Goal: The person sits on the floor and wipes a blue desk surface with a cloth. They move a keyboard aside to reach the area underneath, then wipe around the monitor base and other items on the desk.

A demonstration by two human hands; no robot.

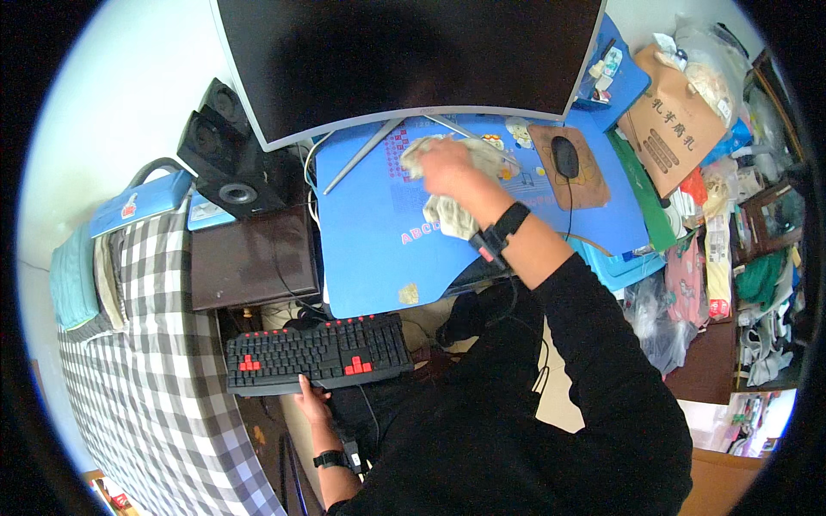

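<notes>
My left hand [313, 401] grips the near edge of a black computer keyboard [297, 351] with red keys, its thumb on top and its other fingers hidden beneath. The keyboard is held in front of the blue desk, at the lower left. Over the desktop [368, 251], my right hand [445, 166] presses on a crumpled pale cloth [452, 216], which spreads out to both sides of the fingers. The cloth lies between the legs of the monitor stand [364, 155], below a large dark monitor [413, 58].
A black mouse [564, 157] rests on a brown mouse pad [590, 187] to the right. Black speakers [232, 164] stand at the left, beside a checkered cloth cover [161, 361]. A cardboard box [674, 122] and plastic bags crowd the right side. Cables hang below the desk.
</notes>
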